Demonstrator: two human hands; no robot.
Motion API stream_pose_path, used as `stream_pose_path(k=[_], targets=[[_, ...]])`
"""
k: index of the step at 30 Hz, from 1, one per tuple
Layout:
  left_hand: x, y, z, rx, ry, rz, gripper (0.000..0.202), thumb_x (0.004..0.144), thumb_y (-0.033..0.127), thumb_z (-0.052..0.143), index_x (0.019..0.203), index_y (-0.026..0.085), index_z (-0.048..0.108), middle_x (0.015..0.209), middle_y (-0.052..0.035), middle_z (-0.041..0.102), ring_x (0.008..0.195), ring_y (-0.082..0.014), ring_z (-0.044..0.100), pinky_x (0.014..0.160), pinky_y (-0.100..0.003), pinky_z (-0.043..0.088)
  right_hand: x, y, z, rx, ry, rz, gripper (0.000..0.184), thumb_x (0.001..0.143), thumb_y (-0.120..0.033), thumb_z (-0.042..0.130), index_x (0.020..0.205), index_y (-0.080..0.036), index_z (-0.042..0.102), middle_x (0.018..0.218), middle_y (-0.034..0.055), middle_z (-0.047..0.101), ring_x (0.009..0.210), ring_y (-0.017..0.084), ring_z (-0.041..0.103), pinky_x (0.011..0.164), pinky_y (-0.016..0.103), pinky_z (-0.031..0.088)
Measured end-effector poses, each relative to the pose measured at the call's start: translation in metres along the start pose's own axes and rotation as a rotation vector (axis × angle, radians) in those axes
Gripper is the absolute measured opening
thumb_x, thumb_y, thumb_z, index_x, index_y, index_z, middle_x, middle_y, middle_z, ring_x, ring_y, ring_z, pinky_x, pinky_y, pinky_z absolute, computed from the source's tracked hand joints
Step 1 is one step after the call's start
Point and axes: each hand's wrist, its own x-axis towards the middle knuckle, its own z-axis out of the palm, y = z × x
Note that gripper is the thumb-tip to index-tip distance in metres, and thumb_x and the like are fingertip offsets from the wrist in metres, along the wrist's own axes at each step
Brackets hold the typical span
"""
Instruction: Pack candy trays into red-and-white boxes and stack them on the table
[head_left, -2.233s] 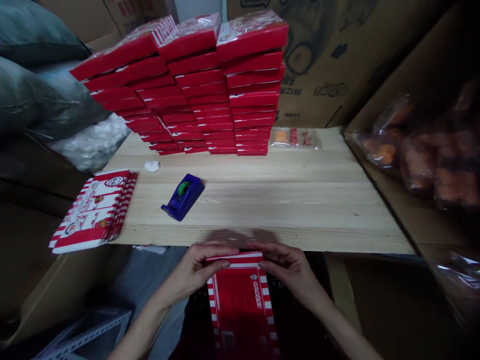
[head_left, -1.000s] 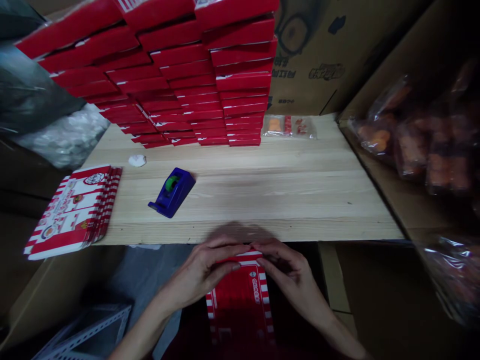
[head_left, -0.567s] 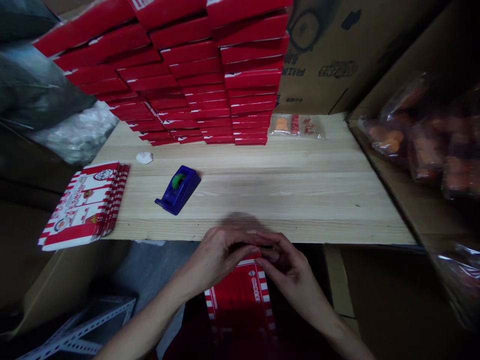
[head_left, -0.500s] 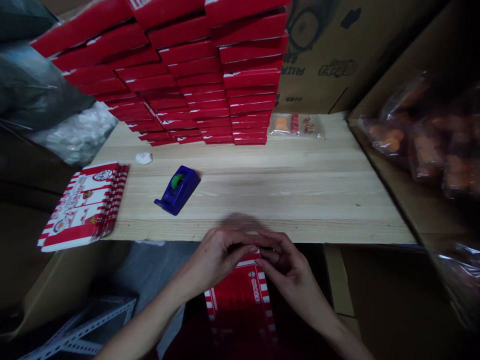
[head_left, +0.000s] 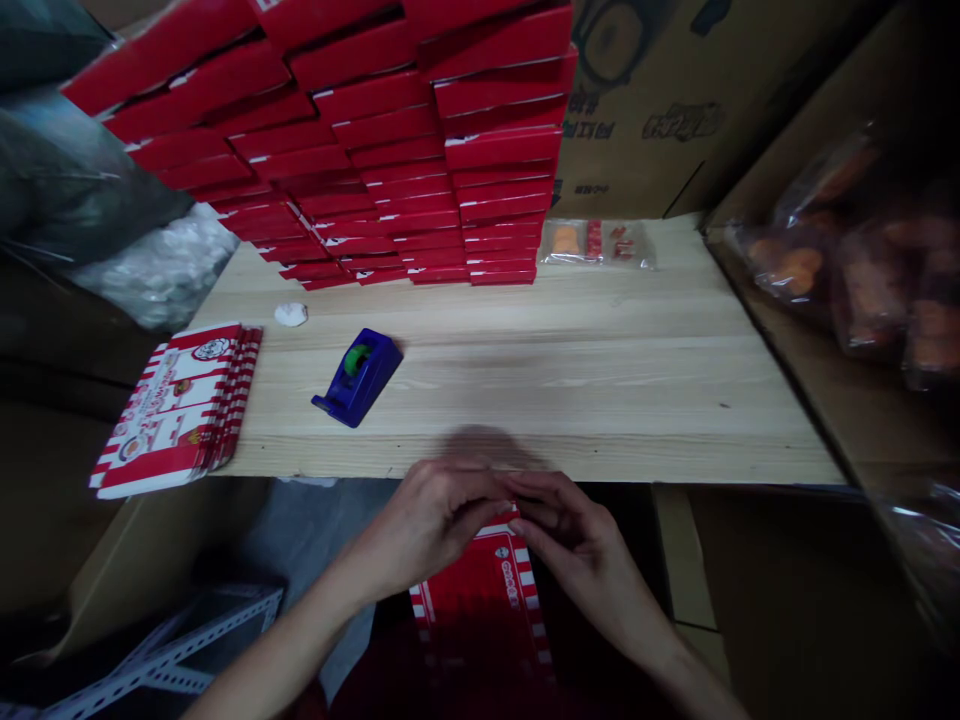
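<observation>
A red printed cardboard box (head_left: pixel 480 585) with white striped edges lies in front of my body, just off the table's front edge. My left hand (head_left: pixel 450 510) is closed at its far end, thumb and fingers pinching the edge. My right hand (head_left: pixel 566 520) pinches the same end from the right, its fingertips meeting those of the left. The fingers hide most of that end. Beyond the left hand, a blue tape dispenser (head_left: pixel 358 378) with a green roll sits on the table. To its left is a stack of flat red and white printed cartons (head_left: pixel 180 400).
Red boxes (head_left: pixel 390 150) are piled high at the back of the wooden table (head_left: pixel 600 380). A small clear packet (head_left: pixel 598 243) and a white crumpled piece (head_left: pixel 291 314) lie there too. Bagged orange items (head_left: pixel 795 265) stand right; a metal frame (head_left: pixel 172 660) is low left.
The fingertips of both hands have drawn slightly closer together at the box's end. The view has shifted a little; the box stays in nearly the same place.
</observation>
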Motion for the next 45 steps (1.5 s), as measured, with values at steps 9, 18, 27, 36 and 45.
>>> stream_pose_path(k=[9, 18, 27, 36, 45], targets=[[-0.018, -0.003, -0.014, 0.061, -0.091, 0.063, 0.041, 0.103, 0.021, 0.054, 0.143, 0.030, 0.061, 0.138, -0.0084, 0.070, 0.127, -0.0232, 0.066, 0.110, -0.042, 0.051, -0.006, 0.004, -0.013, -0.292, 0.084, -0.118, 0.029, 0.097, -0.022, 0.066, 0.120, -0.036, 0.077, 0.130, 0.0020, 0.076, 0.122, 0.025, 0.071, 0.108, 0.051, 0.057], [-0.053, -0.027, -0.002, -0.220, 0.237, -0.280, 0.026, 0.095, 0.036, 0.071, 0.119, 0.027, 0.078, 0.120, -0.0058, 0.079, 0.113, -0.0228, 0.074, 0.099, -0.035, 0.056, 0.015, -0.007, -0.023, -0.416, -0.084, -0.037, 0.022, 0.096, -0.037, 0.068, 0.115, -0.037, 0.078, 0.130, 0.0025, 0.076, 0.120, 0.027, 0.072, 0.105, 0.047, 0.058], [-0.055, -0.088, -0.096, 0.001, 0.924, -0.480, 0.030, 0.085, 0.039, 0.078, 0.108, 0.021, 0.072, 0.121, -0.0108, 0.071, 0.125, -0.0289, 0.059, 0.108, -0.043, 0.044, 0.033, 0.003, -0.035, -0.420, -0.119, -0.053, 0.030, 0.091, -0.048, 0.069, 0.114, -0.034, 0.082, 0.114, 0.0063, 0.081, 0.101, 0.031, 0.080, 0.086, 0.037, 0.066], [-0.041, -0.117, -0.123, -0.392, 0.781, -0.546, 0.030, 0.074, 0.043, 0.081, 0.076, 0.014, 0.073, 0.103, -0.0124, 0.076, 0.076, -0.0172, 0.064, 0.065, -0.029, 0.052, 0.016, 0.014, -0.054, -0.457, -0.155, -0.085, 0.027, 0.093, -0.042, 0.068, 0.116, -0.037, 0.081, 0.122, 0.0041, 0.078, 0.110, 0.032, 0.076, 0.095, 0.038, 0.063], [-0.060, -0.124, -0.107, -0.559, 0.943, -0.467, 0.035, 0.067, 0.044, 0.083, 0.075, 0.011, 0.073, 0.126, -0.0196, 0.071, 0.098, -0.0245, 0.071, 0.086, -0.039, 0.060, 0.024, 0.026, -0.067, -0.509, -0.037, -0.116, 0.029, 0.091, -0.043, 0.070, 0.118, -0.038, 0.080, 0.124, 0.0028, 0.078, 0.115, 0.034, 0.074, 0.091, 0.040, 0.067]])
